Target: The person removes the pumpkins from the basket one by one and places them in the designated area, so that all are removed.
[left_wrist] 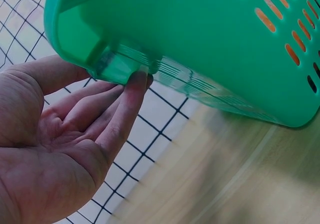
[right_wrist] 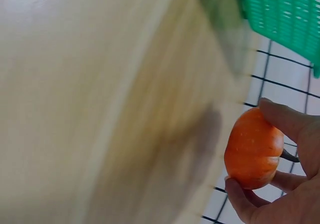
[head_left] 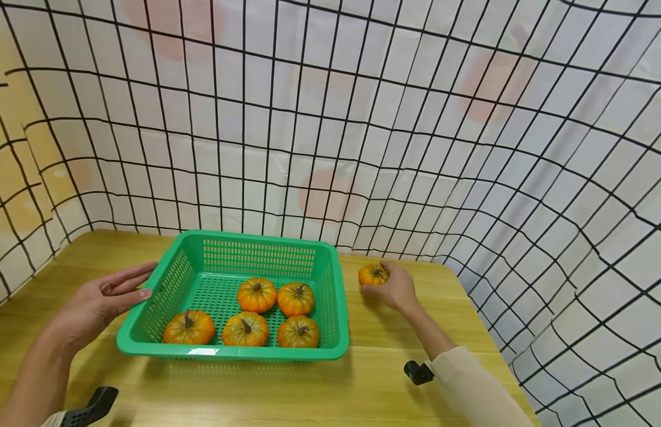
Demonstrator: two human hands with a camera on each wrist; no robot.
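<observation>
surface (head_left: 368, 385): wood-grained | grid (head_left: 244, 89): black, behind surface and along its left and right | cloth (head_left: 231, 154): white, seen through grid, faded pink print (head_left: 330, 193) behind surface, yellow patch (head_left: 15, 107) at surface's left

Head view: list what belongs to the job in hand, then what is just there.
In the job:
right hand, holding a round orange pumpkin
left hand, touching the slotted green plastic basket
five ribbed orange pumpkins inside it

Just there:
light wood-grain table
black grid and pale patterned sheet
black plastic fittings at the wrists
</observation>
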